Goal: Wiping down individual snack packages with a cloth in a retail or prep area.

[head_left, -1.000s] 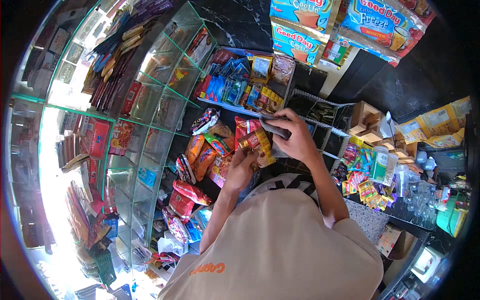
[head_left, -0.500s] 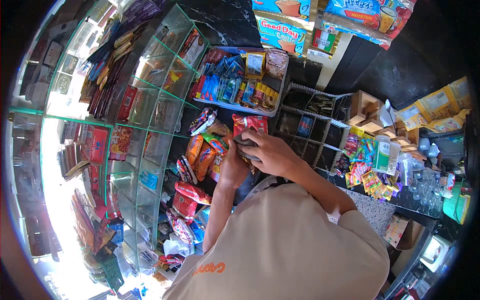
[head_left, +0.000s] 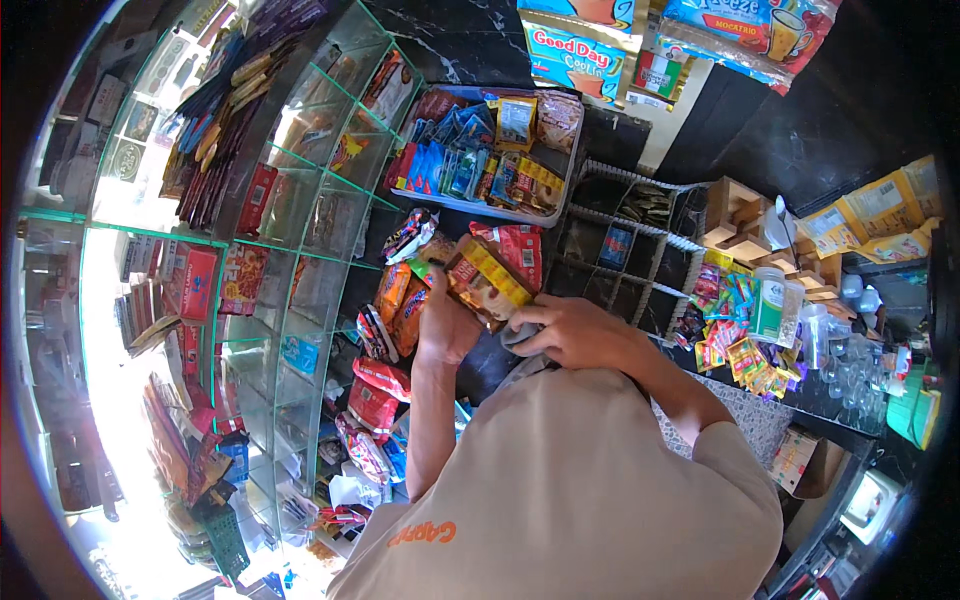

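Note:
My left hand grips a brown and yellow packet by its left side, its thumb along the edge. The packet is tilted, its printed face up. At its lower right corner is my right hand, fingers curled round a bunched grey cloth. Just beyond the packet a red pack lies on the dark counter. Orange packets lie left of my left hand, with a striped packet behind them.
A pale tray of sachets stands beyond my hands. Glass shelving rises on the left. At right are a wire-edged divided rack, a wooden holder and a green-labelled jar. Sachet packs hang overhead.
My right hand has moved right and toward me with the grey cloth, uncovering the packet's face. My left hand has shifted slightly left, still holding the packet.

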A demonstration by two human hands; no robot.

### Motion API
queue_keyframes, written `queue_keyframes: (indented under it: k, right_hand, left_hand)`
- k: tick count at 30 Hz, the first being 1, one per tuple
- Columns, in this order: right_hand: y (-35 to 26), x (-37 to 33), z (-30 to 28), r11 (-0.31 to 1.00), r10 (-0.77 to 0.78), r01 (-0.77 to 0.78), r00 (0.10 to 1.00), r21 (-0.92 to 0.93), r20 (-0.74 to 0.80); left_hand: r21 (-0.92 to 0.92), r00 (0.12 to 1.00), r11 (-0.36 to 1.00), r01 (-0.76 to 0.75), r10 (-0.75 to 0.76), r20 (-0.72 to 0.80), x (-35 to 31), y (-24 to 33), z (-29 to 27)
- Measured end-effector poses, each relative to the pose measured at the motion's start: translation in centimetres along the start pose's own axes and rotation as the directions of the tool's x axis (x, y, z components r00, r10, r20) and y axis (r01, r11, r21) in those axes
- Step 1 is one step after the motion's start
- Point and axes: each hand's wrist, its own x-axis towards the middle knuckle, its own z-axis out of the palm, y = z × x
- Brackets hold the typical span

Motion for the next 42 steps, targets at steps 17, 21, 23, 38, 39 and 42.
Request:
queue_keyframes:
  k: [17,21,23,38,39,42]
  right_hand:
    - [0.4,4.2,-2.1,0.975,0.210,-0.221,0.894,0.018,-0.396]
    - [0.2,1.9,-1.1,0.972,0.236,-0.227,0.907,0.067,-0.349]
    - [0.3,1.3,-1.1,0.955,0.295,-0.268,0.901,0.126,-0.317]
    - [0.8,5.2,-2.7,0.979,0.180,-0.201,0.902,-0.014,-0.392]
    - [0.2,5.1,-2.1,0.977,0.188,-0.210,0.913,-0.021,-0.361]
    - [-0.6,4.4,-1.6,0.985,0.155,-0.172,0.939,-0.027,-0.308]
  left_hand:
    - [0.089,0.959,0.966,-0.242,0.252,-0.133,1.0,-2.5,0.5]
    - [0.081,0.959,0.970,-0.230,0.240,-0.150,1.3,-2.3,0.3]
    - [0.069,0.951,0.965,-0.253,0.261,-0.163,1.3,-3.2,0.1]
    - [0.038,0.970,0.981,-0.188,0.191,-0.149,2.0,-3.9,1.4]
    - [0.056,0.964,0.974,-0.219,0.225,-0.142,2.3,-3.5,1.3]
    - [0.052,0.963,0.970,-0.237,0.242,-0.122,2.3,-2.9,1.4]
